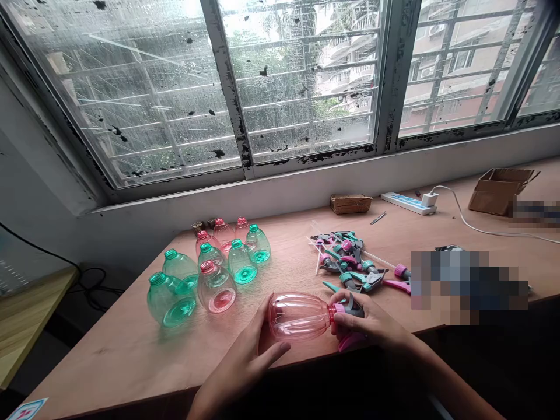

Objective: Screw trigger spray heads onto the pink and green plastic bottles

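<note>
A clear pink bottle (297,316) lies on its side above the table's front edge, its neck pointing right. My left hand (258,344) cups the bottle's base, thumb at the near side and fingers partly hidden behind it. At the neck, my right hand (365,318) grips a grey-and-pink spray trigger head (355,308), with thumb and fingers round its pink collar. The collar sits against the bottle's mouth; how far it is screwed on I cannot tell. The pink trigger hangs below the right hand's fingers.
Several green bottles (177,306) and pink bottles (217,294) stand at the left. A pile of spray heads (345,259) with thin tubes lies beyond my hands. Farther back are a small cardboard box (350,204), tweezers (378,218), a power strip (405,203) and an open carton (496,192).
</note>
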Demonstrator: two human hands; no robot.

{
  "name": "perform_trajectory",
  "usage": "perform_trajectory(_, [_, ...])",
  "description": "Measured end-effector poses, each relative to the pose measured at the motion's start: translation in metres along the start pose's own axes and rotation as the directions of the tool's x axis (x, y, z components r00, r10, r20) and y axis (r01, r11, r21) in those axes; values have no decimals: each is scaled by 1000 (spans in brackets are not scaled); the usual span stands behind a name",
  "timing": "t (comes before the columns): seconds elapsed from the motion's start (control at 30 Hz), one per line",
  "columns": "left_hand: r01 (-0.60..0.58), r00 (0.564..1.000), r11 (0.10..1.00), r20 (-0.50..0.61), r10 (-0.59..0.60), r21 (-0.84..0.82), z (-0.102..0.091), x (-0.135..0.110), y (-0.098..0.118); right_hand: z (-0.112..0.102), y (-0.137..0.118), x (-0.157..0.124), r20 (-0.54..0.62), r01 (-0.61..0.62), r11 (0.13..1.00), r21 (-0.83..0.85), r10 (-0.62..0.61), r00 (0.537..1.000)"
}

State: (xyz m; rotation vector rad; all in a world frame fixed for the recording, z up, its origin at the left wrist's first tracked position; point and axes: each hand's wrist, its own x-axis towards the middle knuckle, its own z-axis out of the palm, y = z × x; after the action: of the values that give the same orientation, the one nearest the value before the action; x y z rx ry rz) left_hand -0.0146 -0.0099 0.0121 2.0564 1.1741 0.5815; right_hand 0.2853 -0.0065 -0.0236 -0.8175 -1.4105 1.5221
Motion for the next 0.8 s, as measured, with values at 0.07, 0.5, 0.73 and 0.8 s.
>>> perform_trajectory(0.07, [-7, 1000, 1000, -8, 7, -2, 0, 0, 0, 0, 0, 0, -2, -1, 1000, 3, 1, 1000])
perform_trajectory(0.5, [-11, 999, 999, -41, 9, -42, 1, 0, 6, 2, -3, -1, -18, -25, 999, -20, 25, 1000])
perform_trajectory(0.73, [-12, 999, 1000, -34, 12, -28, 1, 0, 6, 2, -5, -1, -13, -10, 1000, -9, 10, 1000])
perform_trajectory(0.8, [-10, 999, 1000, -31, 9, -28, 1, 0, 6, 2, -4, -1, -10, -9, 1000, -7, 9, 1000])
